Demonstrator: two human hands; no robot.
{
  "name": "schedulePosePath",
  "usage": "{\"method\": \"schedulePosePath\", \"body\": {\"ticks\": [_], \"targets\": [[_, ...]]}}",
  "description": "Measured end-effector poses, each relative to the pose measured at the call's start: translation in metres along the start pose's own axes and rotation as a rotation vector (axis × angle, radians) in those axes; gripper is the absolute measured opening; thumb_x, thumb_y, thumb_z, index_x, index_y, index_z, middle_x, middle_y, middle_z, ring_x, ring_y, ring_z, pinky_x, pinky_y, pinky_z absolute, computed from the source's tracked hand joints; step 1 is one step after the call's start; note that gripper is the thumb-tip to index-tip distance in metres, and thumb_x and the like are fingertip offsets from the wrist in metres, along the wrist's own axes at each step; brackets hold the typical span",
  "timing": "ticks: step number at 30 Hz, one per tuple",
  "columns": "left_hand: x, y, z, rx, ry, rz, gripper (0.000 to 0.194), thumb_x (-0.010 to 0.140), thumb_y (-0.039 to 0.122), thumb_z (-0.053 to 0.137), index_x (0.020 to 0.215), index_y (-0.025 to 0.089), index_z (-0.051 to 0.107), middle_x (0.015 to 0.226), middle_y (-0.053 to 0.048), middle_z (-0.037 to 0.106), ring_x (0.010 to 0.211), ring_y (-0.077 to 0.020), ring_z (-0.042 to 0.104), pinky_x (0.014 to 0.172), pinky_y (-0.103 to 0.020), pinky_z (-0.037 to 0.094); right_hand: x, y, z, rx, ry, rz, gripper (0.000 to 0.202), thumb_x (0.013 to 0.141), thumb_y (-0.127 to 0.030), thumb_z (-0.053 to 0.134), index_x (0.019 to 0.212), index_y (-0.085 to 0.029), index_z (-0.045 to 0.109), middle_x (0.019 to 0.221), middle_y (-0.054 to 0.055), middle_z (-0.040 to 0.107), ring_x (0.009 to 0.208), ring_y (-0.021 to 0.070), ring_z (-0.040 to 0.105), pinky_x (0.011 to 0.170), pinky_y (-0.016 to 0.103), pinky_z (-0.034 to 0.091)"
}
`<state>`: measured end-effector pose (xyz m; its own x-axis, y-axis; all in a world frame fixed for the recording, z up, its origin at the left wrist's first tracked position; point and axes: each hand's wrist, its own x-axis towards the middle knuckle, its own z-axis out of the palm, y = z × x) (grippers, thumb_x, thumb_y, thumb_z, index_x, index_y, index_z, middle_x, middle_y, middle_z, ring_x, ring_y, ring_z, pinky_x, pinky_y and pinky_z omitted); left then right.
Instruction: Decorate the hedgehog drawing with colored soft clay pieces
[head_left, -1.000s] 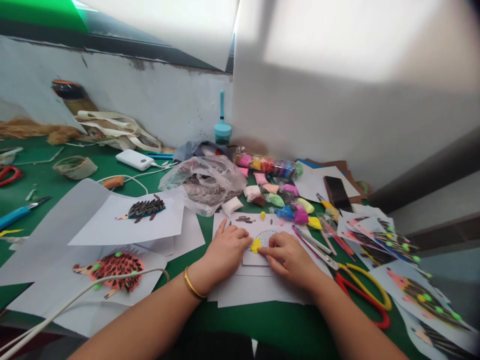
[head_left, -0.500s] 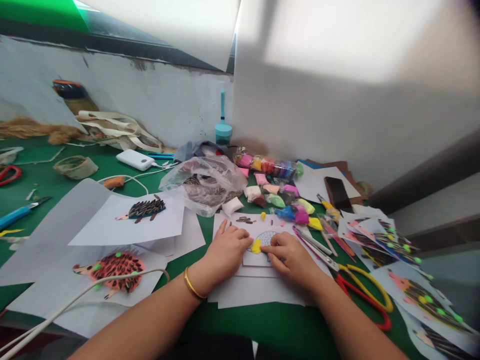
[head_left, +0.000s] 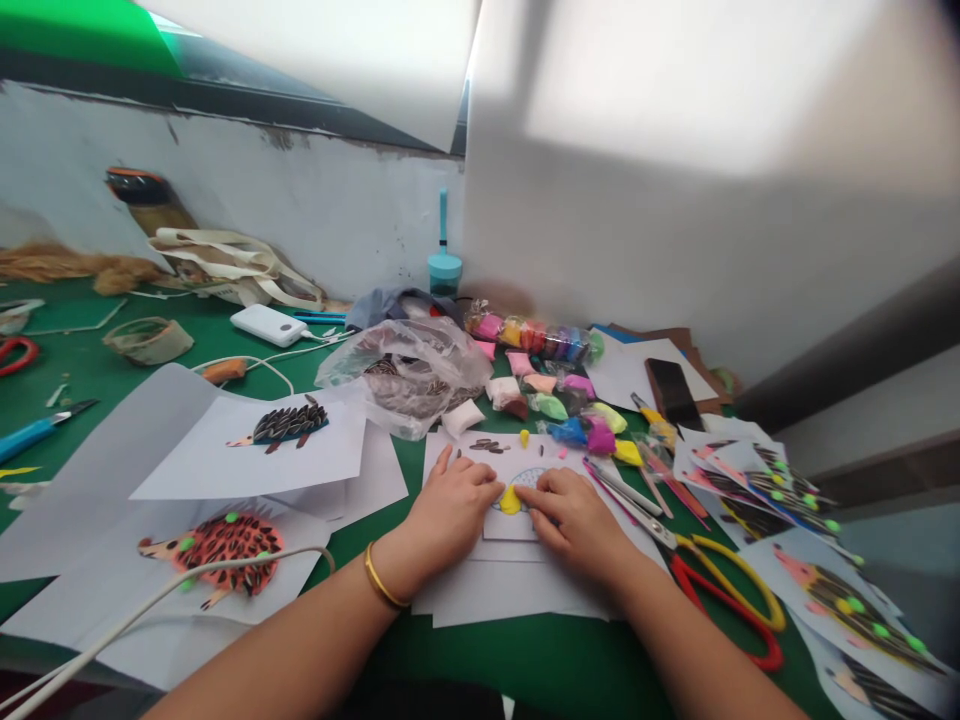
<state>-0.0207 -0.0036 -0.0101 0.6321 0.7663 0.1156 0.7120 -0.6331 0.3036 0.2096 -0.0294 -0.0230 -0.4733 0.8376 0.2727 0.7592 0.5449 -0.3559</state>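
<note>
- Shifting to the far-right edge of the flat yellow clay patch, the right hand apparently spreads it, fingertips apart.
- Left hand rests on the white paper sheet beneath, gripping nothing.

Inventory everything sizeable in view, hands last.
flattened clay piece: one, yellow, front centre
round dotted drawing: one, blue, partly under clay
paper sheets: many, white, left to right
seeded hedgehog pictures: several, multicoloured, both sides
crinkled plastic bag: one, clear, centre
wrapped clay packets: many, multicoloured, centre
metal scissors: one, red/yellow handles, right
slim phone: one, black, rear right
power bank: one, white, rear left
fabric bag: one, cream, rear left
lidded bottle: one, brownish, far left
tabletop: one, green, throughout
left hand: one, bare, beside clay
right hand: one, bare, at clay
</note>
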Motion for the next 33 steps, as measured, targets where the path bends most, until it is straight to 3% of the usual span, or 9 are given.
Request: {"method": "schedulePosePath", "body": {"ticks": [8, 14, 33], "targets": [[0.001, 0.0, 0.0, -0.004, 0.009, 0.005, 0.037, 0.089, 0.009, 0.051, 0.117, 0.028, 0.066, 0.119, -0.003, 0.067, 0.112, -0.0246, 0.055, 0.117, -0.061, 0.018, 0.001, -0.002, 0.002, -0.019, -0.002, 0.038, 0.032, 0.09, -0.019, 0.053, 0.116, -0.024, 0.071, 0.095, 0.008, 0.06, 0.092, 0.0226, 0.053, 0.084, 0.039, 0.042], [0.0, 0.001, -0.001, -0.016, 0.007, 0.007, 0.038, 0.089, 0.009, 0.052, 0.118, 0.028, 0.066, 0.119, -0.004, 0.067, 0.112, -0.0247, 0.056, 0.116, -0.062, 0.019, 0.002, -0.006, 0.0, 0.021, 0.019, -0.021, 0.031, 0.088, -0.017, 0.055, 0.113, -0.024, 0.071, 0.091, 0.006, 0.059, 0.088, 0.0207, 0.052, 0.08, 0.036, 0.039], [-0.003, -0.004, -0.008, -0.087, -0.006, 0.02, 0.03, 0.088, 0.014, 0.056, 0.109, 0.029, 0.071, 0.123, -0.003, 0.067, 0.113, -0.025, 0.056, 0.114, -0.063, 0.021, 0.007, -0.024, -0.005, -0.076, -0.091, -0.096, 0.03, 0.087, -0.019, 0.056, 0.113, -0.026, 0.07, 0.089, 0.006, 0.058, 0.087, 0.0212, 0.049, 0.079, 0.037, 0.033]]}}
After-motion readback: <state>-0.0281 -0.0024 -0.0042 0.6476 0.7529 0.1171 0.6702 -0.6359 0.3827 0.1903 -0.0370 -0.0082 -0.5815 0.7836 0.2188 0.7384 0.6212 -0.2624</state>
